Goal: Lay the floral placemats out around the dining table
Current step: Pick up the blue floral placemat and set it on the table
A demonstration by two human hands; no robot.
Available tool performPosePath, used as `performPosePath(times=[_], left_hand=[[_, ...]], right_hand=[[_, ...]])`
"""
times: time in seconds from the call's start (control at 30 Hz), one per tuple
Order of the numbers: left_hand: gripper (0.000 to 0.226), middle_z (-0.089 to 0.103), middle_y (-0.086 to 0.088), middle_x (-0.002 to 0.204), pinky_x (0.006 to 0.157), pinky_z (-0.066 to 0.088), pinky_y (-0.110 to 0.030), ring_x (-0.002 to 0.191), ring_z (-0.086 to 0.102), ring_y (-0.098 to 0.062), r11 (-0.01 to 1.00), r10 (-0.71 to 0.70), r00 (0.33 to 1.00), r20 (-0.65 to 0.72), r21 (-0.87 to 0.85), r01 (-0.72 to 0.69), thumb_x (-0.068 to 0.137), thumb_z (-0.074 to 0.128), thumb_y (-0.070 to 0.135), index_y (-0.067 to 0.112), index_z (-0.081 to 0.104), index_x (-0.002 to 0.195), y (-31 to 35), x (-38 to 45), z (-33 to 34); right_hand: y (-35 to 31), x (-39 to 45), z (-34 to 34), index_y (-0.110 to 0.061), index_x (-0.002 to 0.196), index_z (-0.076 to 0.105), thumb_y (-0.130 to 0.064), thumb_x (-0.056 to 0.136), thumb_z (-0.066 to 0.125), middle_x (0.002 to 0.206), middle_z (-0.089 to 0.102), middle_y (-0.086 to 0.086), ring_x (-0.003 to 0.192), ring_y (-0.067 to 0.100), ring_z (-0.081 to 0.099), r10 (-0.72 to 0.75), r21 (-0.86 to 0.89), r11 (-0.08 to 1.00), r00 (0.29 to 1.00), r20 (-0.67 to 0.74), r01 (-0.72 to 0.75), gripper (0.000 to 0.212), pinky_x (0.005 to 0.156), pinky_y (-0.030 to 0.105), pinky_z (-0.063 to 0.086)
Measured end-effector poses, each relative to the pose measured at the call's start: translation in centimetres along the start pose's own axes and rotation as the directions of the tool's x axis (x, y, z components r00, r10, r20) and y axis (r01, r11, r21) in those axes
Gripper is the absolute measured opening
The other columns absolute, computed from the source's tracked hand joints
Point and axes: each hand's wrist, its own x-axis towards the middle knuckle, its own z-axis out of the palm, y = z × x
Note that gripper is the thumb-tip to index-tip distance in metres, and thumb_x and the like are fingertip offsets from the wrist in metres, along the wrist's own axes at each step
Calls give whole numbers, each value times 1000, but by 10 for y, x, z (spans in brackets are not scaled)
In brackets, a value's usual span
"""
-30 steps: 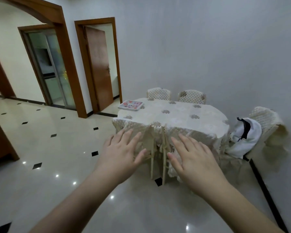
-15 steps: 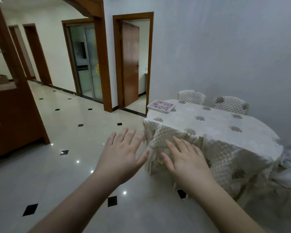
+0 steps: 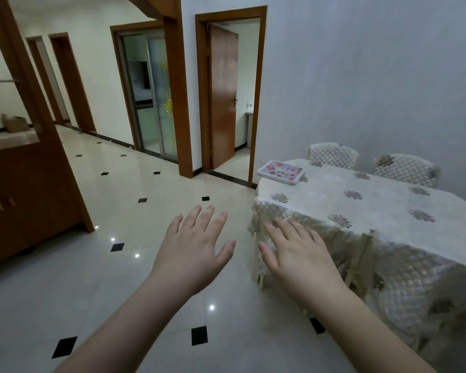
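The person's left hand [image 3: 193,254] and right hand [image 3: 297,253] are both held out in front, palms down, fingers straight and spread, holding nothing. The left hand hangs over the pale tiled floor [image 3: 124,278], which is set with small black diamond insets; the right hand shows against the near corner of the desk [image 3: 374,211], though whether it touches the cloth cannot be told. The desk sits at about three o'clock from the hands, draped in a cream tablecloth [image 3: 404,265] with small flower motifs that falls well down its sides. The floral placemats [image 3: 281,172] lie in one neat stack on the desk's far left corner, at roughly one o'clock from the right hand and well apart from it; the top one bears pink and orange blossoms. Two covered chairs [image 3: 332,156] stand along the desk's far side against the grey wall. At twelve o'clock a brown wooden door [image 3: 222,103] stands ajar in its frame, with a glass sliding door [image 3: 152,95] to its left. At nine o'clock a dark wooden cabinet [image 3: 22,200] stands on the floor.
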Motion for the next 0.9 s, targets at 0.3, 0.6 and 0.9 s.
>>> performPosePath(times=[0.3,0.6,0.9], left_hand=[[73,5,4,165,121,4,-39,151,1,-15,999,-8,999,38,38,7,89,-1,65,35,4,155,8,123,42],[87,10,2,165,121,10,-40,151,9,-18,996,-64,996,69,62,60,78,-12,66,33,9,155,-4,211,69],[83,4,2,166,123,0,-43,152,-3,-18,996,-67,996,64,67,62,82,-11,64,32,9,156,-67,284,100]], right_hand=[[53,104,47,-25,148,38,-57,85,-2,154,38,3,143,21,32,21,19,1000,1000,-7,-21,81,117,46,24],[76,205,76,-26,153,23,-53,79,-16,160,25,1,147,22,18,-18,0,1000,999,30,18,87,118,42,10],[41,298,115,-26,153,22,-52,98,2,161,21,2,149,23,12,-52,41,998,996,79,49,64,119,41,4]])
